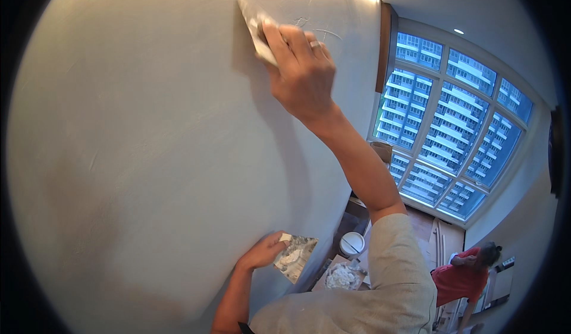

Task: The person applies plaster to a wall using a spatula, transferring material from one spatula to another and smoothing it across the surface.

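Observation:
High on the grey-white wall (148,108), my right hand (303,66) grips a plastering trowel (254,33), its long edge lying against the surface. My right arm is stretched upward, and a ring shows on one finger. Lower down, my left hand (262,252) is closed on the edge of a flat, square plate (303,259) smeared with white putty (292,255). The thumb lies over the plate's corner. Fine scratches and ridges (303,22) mark the wall right of the trowel.
Below stand a white bucket (352,243) and a heap of white material (344,276) on a board. At right, a person in a red top (461,280) stands beneath a large window (449,114). A brown wooden panel (386,47) edges the wall's far end.

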Motion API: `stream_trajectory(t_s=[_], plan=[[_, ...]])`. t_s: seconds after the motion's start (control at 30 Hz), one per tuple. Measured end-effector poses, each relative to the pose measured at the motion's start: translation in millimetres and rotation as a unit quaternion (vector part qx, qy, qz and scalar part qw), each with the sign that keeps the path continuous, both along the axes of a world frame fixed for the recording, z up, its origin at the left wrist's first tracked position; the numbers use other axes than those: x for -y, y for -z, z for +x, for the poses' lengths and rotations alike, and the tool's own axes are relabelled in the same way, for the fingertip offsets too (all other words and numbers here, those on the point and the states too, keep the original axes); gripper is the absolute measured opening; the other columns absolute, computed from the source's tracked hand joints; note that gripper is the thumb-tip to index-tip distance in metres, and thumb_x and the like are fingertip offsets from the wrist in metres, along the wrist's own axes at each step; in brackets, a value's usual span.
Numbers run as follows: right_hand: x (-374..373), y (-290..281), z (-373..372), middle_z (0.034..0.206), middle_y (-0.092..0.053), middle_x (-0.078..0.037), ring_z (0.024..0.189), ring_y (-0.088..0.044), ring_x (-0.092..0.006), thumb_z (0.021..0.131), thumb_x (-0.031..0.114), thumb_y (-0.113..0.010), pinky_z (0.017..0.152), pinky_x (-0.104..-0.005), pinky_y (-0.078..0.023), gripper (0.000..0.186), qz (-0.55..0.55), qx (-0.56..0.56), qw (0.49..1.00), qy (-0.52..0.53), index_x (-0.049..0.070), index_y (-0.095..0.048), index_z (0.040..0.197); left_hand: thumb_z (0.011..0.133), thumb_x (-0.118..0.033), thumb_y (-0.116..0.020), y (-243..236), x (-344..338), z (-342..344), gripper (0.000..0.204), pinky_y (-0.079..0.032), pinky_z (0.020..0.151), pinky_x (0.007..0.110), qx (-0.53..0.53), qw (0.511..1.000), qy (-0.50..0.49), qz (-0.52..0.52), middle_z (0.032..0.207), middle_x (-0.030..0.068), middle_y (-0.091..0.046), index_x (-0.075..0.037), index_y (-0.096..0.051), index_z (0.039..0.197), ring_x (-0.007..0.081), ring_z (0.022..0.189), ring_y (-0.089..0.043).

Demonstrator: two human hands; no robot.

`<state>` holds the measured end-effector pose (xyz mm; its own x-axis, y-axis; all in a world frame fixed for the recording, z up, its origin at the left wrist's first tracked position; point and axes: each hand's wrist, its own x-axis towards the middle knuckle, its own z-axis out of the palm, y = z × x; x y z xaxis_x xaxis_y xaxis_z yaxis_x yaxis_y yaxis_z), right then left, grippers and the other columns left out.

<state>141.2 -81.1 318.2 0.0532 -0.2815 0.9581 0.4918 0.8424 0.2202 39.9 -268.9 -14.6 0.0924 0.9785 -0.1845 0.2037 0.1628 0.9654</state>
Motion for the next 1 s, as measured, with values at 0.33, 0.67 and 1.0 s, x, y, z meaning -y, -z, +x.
stream_trajectory(t_s=[0.33,0.67,1.0], plan=[[-194.8,-14.9,77.7,0.111,-0.076,-0.016,0.107,-0.071,-0.0416,0.106,0.05,-0.047,0.092,-0.0525,-0.055,0.051,-0.529,-0.124,0.836,0.076,0.009,-0.075,0.112,0.108,-0.026,-0.05,-9.0,-0.8,3.2,0.033,-0.047,0.097,0.033,-0.063,0.998,0.001,0.003,0.112,0.0081,-0.068,-0.001,-0.06,0.125,0.016,0.105,-0.059],[-85.7,-62.1,27.0,0.116,-0.071,-0.021,0.108,-0.069,-0.0411,0.106,0.043,-0.05,0.092,-0.051,-0.055,0.048,-0.43,-0.074,0.899,-0.04,0.004,-0.074,0.116,0.108,-0.026,-0.05,5.4,-3.7,-2.5,0.033,-0.047,0.097,0.034,-0.072,0.997,-0.003,0.004,0.114,0.0095,-0.068,-0.001,-0.06,0.127,0.0173,0.107,-0.06],[2.6,41.1,40.5,0.101,-0.075,-0.013,0.086,-0.071,-0.0328,0.099,0.017,-0.067,0.076,-0.0415,-0.054,0.022,0.0,0.049,0.997,-0.054,0.006,-0.074,0.117,0.107,-0.026,-0.051,3.3,0.1,-2.5,0.03,-0.048,0.092,0.033,-0.084,0.996,-0.009,0.012,0.106,0.0077,-0.068,-0.001,-0.061,0.121,0.0154,0.099,-0.06]])
